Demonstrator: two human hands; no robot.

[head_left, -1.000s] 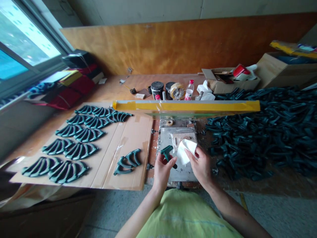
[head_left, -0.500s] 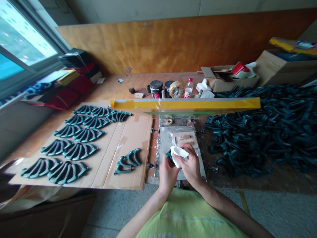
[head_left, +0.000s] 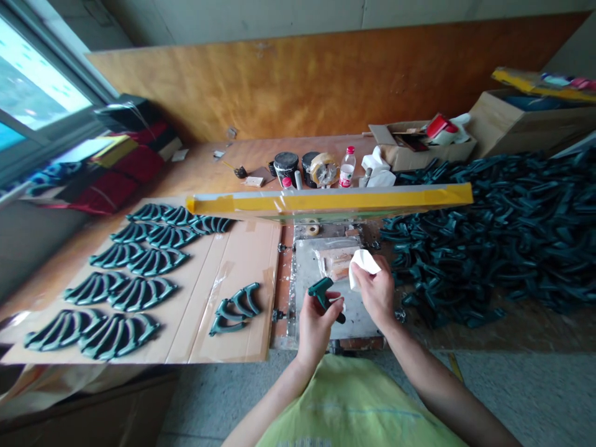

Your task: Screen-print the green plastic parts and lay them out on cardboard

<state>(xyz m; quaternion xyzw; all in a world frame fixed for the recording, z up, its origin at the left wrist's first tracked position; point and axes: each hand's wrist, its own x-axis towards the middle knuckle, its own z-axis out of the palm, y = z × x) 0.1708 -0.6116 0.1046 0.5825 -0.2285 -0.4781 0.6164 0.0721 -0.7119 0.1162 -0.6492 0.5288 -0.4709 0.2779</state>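
Observation:
My left hand [head_left: 315, 320] is closed on a dark green curved plastic part [head_left: 320, 288], shaped like a pistol-grip handle, its wide end up and its dark tip showing below the fingers. To the right, my right hand [head_left: 378, 292] pinches a folded white cloth or tissue [head_left: 362, 267], held apart from the part. Both hands are over a grey metal plate [head_left: 305, 264] that bears pieces under clear film [head_left: 333, 261]. A small group of similar green parts [head_left: 236, 306] lies on the cardboard sheet [head_left: 195, 323] at the left.
Nested rows of green parts [head_left: 125, 335] cover the cardboard's left side. A large heap of them [head_left: 488, 230] fills the right. A yellow-taped board [head_left: 326, 202] crosses in front of me; behind it stand black tubs [head_left: 285, 166], a bottle [head_left: 347, 167] and an open carton [head_left: 419, 158].
My right hand has drawn the white cloth away to the right, off the green part. The part now shows in my left hand. The view has shifted slightly.

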